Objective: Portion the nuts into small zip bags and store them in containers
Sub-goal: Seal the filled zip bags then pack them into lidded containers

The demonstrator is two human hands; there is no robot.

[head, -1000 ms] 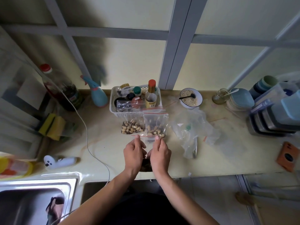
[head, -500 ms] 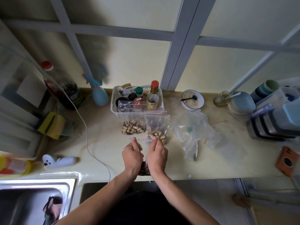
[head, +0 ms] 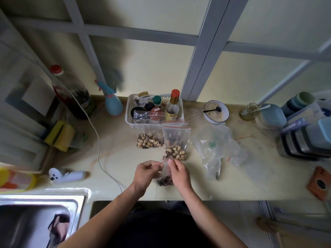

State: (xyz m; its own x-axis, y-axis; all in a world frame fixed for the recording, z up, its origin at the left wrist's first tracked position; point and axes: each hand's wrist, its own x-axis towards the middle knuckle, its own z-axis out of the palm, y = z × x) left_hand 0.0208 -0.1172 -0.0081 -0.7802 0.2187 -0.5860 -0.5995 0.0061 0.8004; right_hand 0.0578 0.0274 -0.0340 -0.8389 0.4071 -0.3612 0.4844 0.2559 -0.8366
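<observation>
Near the counter's front edge a small zip bag (head: 165, 179) with dark nuts hangs between my two hands. My left hand (head: 146, 173) and my right hand (head: 179, 171) both pinch its red-lined top edge, close together. Just behind them a filled zip bag of nuts (head: 176, 144) stands upright. Left of that, another filled bag of nuts (head: 149, 139) leans against a white basket (head: 129, 120). Stacked grey and blue containers (head: 304, 140) sit at the far right.
The basket holds bottles, a brush and one more bag. A pile of empty clear bags (head: 215, 147) lies to the right, a bowl with a spoon (head: 215, 112) behind it. A white cable (head: 98, 140) crosses the counter; a steel sink (head: 35, 221) is at front left.
My hands have come closer together along the top of the small bag, and the right hand has shifted slightly left. The view has tilted a little.
</observation>
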